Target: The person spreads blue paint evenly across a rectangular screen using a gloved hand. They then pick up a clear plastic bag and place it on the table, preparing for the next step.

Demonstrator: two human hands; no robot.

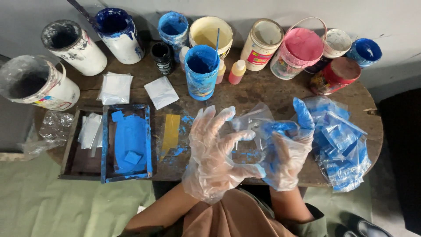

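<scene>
Both my hands wear loose clear plastic gloves smeared with blue. My left hand (pixel 215 149) is raised over the wooden table (pixel 263 90) with its fingers spread, its fingertips touching a small clear plastic bag (pixel 252 116). My right hand (pixel 285 153) grips that bag from the right side; blue powder stains the glove and the bag. A pile of small bags filled with blue powder (pixel 340 145) lies just right of my right hand.
Several paint tubs stand along the table's back: a blue one (pixel 201 72), a pink one (pixel 298 52), a white one (pixel 74 46). At left a wooden tray (pixel 70 151) holds a blue-stained frame with blue powder (pixel 129 140). Empty bags (pixel 116 87) lie behind it.
</scene>
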